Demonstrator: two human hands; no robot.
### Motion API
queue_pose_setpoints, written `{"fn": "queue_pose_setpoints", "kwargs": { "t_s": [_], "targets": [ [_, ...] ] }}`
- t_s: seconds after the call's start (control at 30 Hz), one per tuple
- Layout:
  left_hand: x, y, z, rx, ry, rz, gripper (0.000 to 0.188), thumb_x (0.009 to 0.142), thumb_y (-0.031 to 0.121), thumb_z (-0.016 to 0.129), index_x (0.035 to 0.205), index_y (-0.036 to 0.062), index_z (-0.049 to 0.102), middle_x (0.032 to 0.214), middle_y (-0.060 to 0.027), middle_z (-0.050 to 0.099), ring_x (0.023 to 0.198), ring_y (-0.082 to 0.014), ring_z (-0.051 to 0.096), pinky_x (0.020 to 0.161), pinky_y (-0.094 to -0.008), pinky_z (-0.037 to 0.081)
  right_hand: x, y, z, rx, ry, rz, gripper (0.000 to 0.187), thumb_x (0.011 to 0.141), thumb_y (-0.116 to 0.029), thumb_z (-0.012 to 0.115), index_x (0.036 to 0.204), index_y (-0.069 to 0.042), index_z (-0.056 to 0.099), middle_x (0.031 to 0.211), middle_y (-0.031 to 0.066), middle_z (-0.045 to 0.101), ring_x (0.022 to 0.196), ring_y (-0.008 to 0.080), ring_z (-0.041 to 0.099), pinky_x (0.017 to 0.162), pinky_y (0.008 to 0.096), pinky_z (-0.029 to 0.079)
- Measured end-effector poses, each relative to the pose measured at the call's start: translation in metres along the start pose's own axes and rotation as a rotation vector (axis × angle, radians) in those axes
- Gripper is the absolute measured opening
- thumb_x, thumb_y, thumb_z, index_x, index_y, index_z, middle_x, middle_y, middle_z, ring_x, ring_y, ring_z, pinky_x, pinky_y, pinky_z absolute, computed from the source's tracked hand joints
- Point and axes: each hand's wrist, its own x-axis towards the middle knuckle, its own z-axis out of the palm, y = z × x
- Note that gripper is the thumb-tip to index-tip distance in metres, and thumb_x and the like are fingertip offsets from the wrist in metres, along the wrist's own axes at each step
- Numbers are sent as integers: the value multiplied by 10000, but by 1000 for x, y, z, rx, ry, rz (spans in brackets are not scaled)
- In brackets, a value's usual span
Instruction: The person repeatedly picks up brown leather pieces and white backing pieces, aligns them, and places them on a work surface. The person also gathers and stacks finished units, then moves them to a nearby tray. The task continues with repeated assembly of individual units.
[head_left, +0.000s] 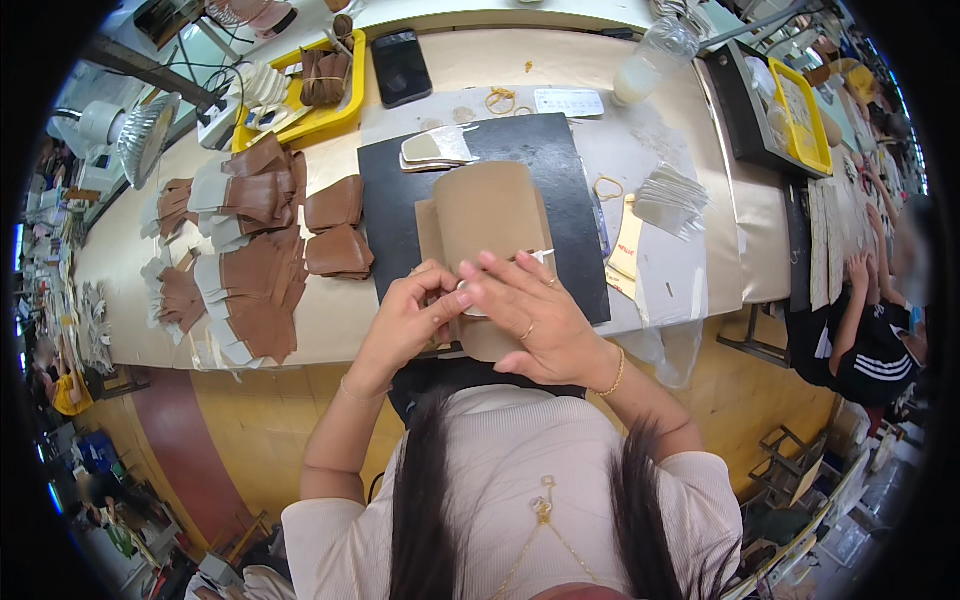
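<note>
My left hand [410,310] is closed in a pinch at the near edge of a curved tan board [487,210]. What its fingertips hold is mostly covered; a whitish edge shows beneath the fingers. Over the same spot lies my right hand [535,315], flat with its fingers stretched out. The tan board rests on a black mat [575,215]. At the mat's far side is a small stack of whitish cut pieces [435,148]. Two small piles of brown leather pieces [335,203] sit along the mat's left edge.
Fanned brown leather pieces [260,285] with pale ends cover the left. Behind them stands a yellow tray [345,110]. A phone [400,68] lies at the back, a plastic bottle [655,60] farther right. Whitish pieces [672,200] fan out right. A co-worker [860,320] is at far right.
</note>
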Motion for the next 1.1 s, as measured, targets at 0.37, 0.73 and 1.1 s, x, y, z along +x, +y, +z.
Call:
{"fn": "queue_pose_setpoints", "kwargs": {
  "t_s": [0.37, 0.73, 1.1],
  "targets": [
    [3, 4, -5, 18, -29, -2, 238, 870, 209, 671, 784, 1, 592, 851, 1, 488, 691, -75, 515, 507, -201, 439, -42, 20, 34, 555, 456, 341, 915, 907, -657, 300, 1486, -13, 4, 1522, 207, 203, 1393, 347, 246, 1134, 396, 161],
    [111, 47, -73, 78, 204, 110, 220, 940, 278, 560, 869, 70, 572, 674, 13, 485, 571, -54, 475, 404, -194, 354, -126, 149, -51, -962, 538, 569, 441, 802, -115, 673, 1229, -195, 599, 1287, 59, 497, 1141, 285, 445, 976, 405, 362],
    [113, 47, -128, 927, 446, 201, 337, 760, 326, 727, 836, -2, 705, 707, -143, 666, 622, -271, 642, 628, -341, 485, -141, 168, -58, -1049, 451, 429, 383, 789, -118, 689, 1161, -154, 606, 1207, 22, 550, 1123, 227, 491, 971, 396, 350]
  ]
}}
